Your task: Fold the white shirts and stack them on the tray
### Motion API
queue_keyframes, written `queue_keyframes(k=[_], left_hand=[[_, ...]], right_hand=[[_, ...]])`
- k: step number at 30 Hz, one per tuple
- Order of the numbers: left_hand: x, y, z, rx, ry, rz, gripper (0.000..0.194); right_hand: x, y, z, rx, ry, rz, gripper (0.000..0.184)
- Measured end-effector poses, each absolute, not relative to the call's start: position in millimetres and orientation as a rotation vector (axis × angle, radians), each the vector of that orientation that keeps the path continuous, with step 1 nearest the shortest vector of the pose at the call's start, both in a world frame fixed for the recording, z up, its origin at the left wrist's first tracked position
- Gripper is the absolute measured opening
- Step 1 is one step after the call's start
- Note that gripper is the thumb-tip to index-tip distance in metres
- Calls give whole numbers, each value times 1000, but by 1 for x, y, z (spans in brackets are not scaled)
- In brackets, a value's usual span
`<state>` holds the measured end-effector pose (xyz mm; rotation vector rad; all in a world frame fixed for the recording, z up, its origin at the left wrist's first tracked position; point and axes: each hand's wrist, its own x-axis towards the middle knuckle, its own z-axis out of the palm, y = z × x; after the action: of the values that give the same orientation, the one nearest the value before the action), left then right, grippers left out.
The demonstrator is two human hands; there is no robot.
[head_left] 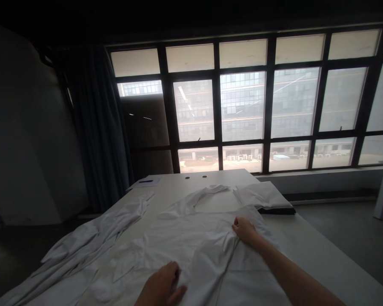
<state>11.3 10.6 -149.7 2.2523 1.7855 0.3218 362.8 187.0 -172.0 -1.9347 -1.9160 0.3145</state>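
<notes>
White and wrinkled, one garment (191, 238) lies spread across one tabletop (325, 259) in front of me, with one wide opening at its far end. Both my hands are at it: my right grip (245, 230) pinches the cloth just below that opening, and my left grip (162, 284) is spread, thumb apart from the bent fingers, nearer to me. One heap of white cloth (98, 233) lies along the left; I cannot count its pieces. One folded white cloth (258, 194) rests on one black item (279, 211) at the far right. One blue pen (146, 181) lies on paper (153, 183) at the far left, and two round holes (187, 177) sit near the far edge.
</notes>
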Motion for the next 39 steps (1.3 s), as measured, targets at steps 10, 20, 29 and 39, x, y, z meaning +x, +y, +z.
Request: queue_keyframes(k=[10, 20, 29, 39], left_hand=[[4, 12, -162, 2174, 1936, 308, 33], [6, 8, -159, 2138, 2017, -1, 42], [-6, 11, -133, 2101, 2067, 160, 27], [12, 6, -138, 2659, 1475, 357, 18]], right_hand=[[366, 203, -182, -1906, -1766, 194, 24], [369, 195, -192, -1777, -1911, 168, 25], [371, 196, -195, -1742, -1871, 101, 32], [372, 200, -203, -1776, -1890, 89, 28]])
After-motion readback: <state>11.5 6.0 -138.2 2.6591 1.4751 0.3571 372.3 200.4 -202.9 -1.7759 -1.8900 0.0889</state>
